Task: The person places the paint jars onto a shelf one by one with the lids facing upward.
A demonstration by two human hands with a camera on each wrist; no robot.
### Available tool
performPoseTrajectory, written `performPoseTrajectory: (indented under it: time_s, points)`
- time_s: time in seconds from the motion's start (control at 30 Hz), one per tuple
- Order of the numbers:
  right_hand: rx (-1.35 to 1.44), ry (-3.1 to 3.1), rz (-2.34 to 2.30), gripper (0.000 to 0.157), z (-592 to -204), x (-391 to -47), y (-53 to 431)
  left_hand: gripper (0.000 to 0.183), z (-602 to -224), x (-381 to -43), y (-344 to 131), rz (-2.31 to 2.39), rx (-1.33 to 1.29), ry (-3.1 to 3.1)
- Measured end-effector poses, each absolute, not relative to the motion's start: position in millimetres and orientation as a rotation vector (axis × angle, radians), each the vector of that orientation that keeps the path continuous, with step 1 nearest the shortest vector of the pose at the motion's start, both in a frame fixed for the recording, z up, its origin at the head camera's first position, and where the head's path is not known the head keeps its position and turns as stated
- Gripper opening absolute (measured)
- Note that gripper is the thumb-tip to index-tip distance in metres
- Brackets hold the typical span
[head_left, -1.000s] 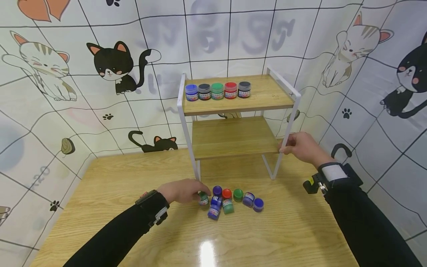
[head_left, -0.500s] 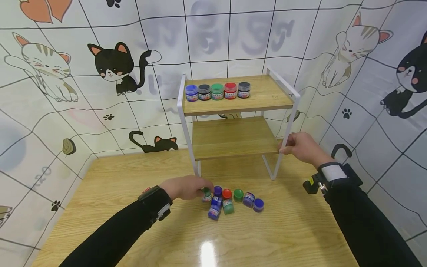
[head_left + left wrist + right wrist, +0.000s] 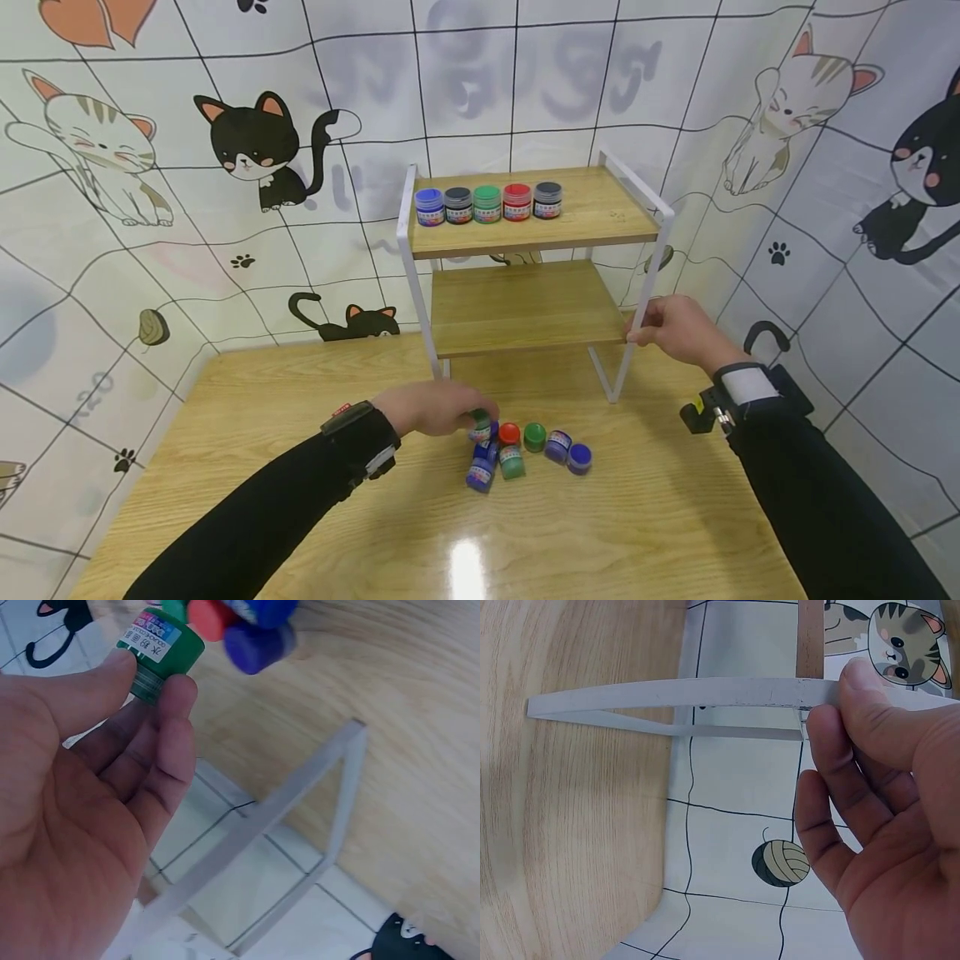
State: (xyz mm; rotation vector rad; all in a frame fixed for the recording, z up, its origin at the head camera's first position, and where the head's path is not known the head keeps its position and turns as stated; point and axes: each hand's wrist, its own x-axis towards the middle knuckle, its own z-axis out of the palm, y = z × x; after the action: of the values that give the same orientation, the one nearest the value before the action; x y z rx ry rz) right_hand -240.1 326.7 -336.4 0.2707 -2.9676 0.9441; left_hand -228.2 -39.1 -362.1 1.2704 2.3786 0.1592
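Observation:
My left hand [image 3: 435, 407] pinches a small green paint jar [image 3: 160, 651] by its lid end between thumb and fingers, just over the left side of a loose group of jars. In that group lie blue jars [image 3: 480, 475], a green jar with a red lid [image 3: 511, 458], a green-lidded jar [image 3: 535, 437] and more blue-lidded jars [image 3: 579, 458] on the right. My right hand [image 3: 678, 332] grips the white metal leg [image 3: 705, 693] of a two-tier wooden shelf [image 3: 525, 308] at its right side, thumb on one face and fingers behind.
Five-in-a-row style, several jars stand upright on the upper tier [image 3: 600, 212]: a blue jar [image 3: 430, 207], dark jars, a green jar [image 3: 487, 205] and a red jar [image 3: 517, 202]. The shelf stands on a wooden table [image 3: 300, 400] before a cat-patterned wall covering [image 3: 465, 92].
My left hand has lifted the green jar from the table and moved slightly right and back, now over the blue jars. My right hand stays at the shelf leg.

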Motion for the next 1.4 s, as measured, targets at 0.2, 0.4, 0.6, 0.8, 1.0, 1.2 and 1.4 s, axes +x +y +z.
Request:
performPoseTrajectory:
  time_s: [0.2,0.4,0.6,0.8,1.0,1.2,1.4]
  points:
    - [0.257,-2.975,0.950,0.013,-334.1,-238.8,325.8,0.031,-345.7,-227.3,-28.4,0.156,1.335,2.369]
    - [0.263,-2.980,0.965,0.013,-333.3,-238.3,325.8,0.033,-333.3,-228.9,-20.2,0.108,1.352,2.380]
    - [0.265,-2.978,0.951,0.012,-333.4,-238.8,325.8,0.033,-320.0,-229.2,-11.6,0.069,1.368,2.382]
    - [0.251,-2.994,0.950,0.012,-332.4,-238.5,324.1,0.032,-305.7,-230.5,-2.9,0.029,1.405,2.395]
    - [0.267,-2.988,0.943,0.012,-331.0,-237.1,323.8,0.031,-278.8,-231.4,6.8,0.067,1.439,2.417]
    - [0.290,-2.981,0.936,0.012,-330.6,-237.0,323.7,0.031,-242.4,-231.3,11.5,0.117,1.490,2.471]
    - [0.281,-2.983,0.928,0.011,-330.4,-237.6,323.3,0.033,-211.0,-232.8,18.9,0.173,1.527,2.500]
